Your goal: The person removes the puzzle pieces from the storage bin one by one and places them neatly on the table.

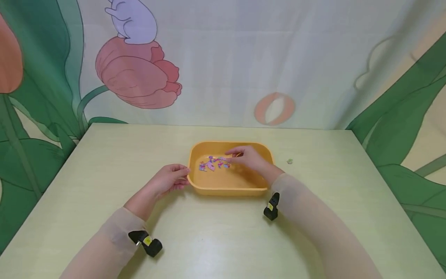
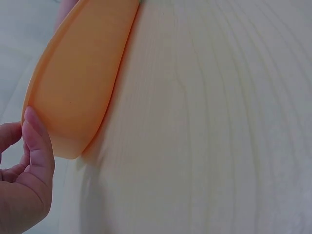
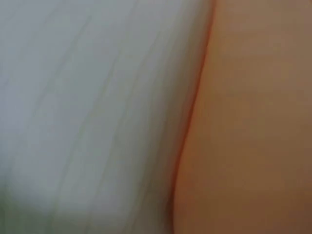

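A yellow-orange plastic tray (image 1: 230,191) with rounded corners sits mid-table. My left hand (image 1: 170,179) pinches its left rim; in the left wrist view the thumb (image 2: 36,134) lies against the tray's outer wall (image 2: 83,73). Small pink, purple and blue pieces (image 1: 210,166) lie scattered on the left half of the tray floor. Over the tray, my right hand (image 1: 248,158) reaches in from the right, thumb and index finger apart, tips beside the rightmost pieces. Nothing shows between those fingertips. The right wrist view holds only the tray wall (image 3: 248,126) and tabletop, without the hand.
One small greenish piece (image 1: 289,161) lies on the pale wooden table (image 1: 223,232) right of the tray. A printed curtain (image 1: 223,69) with flowers and leaves hangs behind the table's far edge. Small black wrist cameras (image 1: 271,207) sit on both sleeves.
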`<state>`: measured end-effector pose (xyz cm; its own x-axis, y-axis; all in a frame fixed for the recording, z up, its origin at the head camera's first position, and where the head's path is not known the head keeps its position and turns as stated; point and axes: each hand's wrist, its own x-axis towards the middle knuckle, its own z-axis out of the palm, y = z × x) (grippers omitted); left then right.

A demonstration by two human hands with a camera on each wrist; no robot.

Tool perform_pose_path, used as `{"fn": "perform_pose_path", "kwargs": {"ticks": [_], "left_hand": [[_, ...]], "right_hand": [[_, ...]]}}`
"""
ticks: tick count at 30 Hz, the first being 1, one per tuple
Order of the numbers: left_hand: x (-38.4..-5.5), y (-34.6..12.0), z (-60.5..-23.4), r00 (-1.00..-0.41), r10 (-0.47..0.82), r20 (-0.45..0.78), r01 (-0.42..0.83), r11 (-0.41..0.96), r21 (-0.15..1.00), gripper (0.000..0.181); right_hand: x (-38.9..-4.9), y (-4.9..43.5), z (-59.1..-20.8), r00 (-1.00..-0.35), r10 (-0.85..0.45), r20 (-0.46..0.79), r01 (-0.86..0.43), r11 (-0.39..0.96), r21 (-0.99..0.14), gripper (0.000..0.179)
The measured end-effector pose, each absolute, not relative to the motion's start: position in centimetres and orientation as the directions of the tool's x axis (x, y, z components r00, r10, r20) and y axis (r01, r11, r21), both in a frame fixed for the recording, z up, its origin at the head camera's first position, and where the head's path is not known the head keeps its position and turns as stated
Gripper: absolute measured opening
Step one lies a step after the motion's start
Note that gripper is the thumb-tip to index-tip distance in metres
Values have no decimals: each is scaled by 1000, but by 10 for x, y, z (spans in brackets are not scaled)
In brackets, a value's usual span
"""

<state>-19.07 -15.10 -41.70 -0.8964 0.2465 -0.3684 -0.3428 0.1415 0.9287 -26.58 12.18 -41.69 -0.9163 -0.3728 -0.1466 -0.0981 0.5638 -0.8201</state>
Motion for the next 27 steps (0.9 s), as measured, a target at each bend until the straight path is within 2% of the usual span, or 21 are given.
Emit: {"fn": "perform_pose_path", "kwargs": {"ticks": [10, 18, 27], "left_hand": [[-191, -153, -416, -894, 237, -381, -352, 155, 923, 34], [-190, -152, -415, -893, 241, -381, -354, 148, 923, 34], [-191, -150, -415, -887, 246, -390, -368, 133, 920, 34]], "right_hand": [[-265, 120, -418, -886, -380, -264, -46, 640, -767, 29], [-266, 120, -421, -868, -414, -273, -120, 710, -694, 28], [-264, 120, -424, -864, -426, -268, -148, 724, -674, 23]]}}
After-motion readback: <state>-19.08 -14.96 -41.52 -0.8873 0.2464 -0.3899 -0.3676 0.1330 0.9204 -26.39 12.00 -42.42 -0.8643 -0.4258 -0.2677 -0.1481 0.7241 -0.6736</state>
